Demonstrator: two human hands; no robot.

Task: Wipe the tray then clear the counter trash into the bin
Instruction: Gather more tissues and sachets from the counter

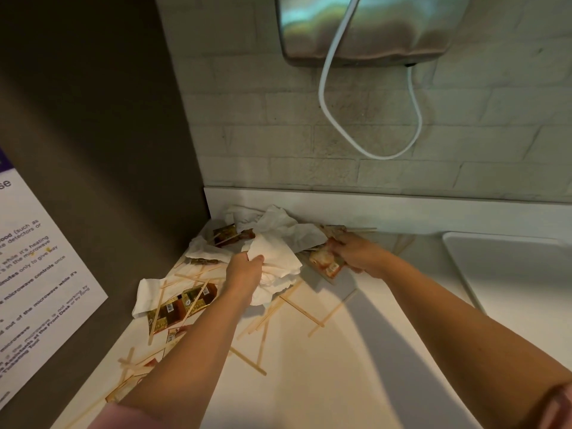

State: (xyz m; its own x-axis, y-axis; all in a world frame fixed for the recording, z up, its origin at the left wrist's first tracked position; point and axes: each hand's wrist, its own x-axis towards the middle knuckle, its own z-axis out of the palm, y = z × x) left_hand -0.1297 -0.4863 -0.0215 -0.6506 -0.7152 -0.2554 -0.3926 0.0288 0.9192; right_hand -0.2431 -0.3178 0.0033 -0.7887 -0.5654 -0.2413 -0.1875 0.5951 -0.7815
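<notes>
Trash is piled in the counter's back left corner: crumpled white paper towels (288, 227), brown sauce packets (182, 305) and several thin wooden stir sticks (305, 311). My left hand (243, 274) grips a crumpled paper towel (275, 261) at the front of the pile. My right hand (353, 252) holds red sauce packets (326, 263) and some sticks just right of the pile. A white tray (507, 267) lies at the right on the counter (325, 382).
A dark wall with a printed notice (40, 274) closes off the left side. A steel dispenser (371, 26) with a looping white cord (328, 113) hangs on the brick wall above. No bin is in view.
</notes>
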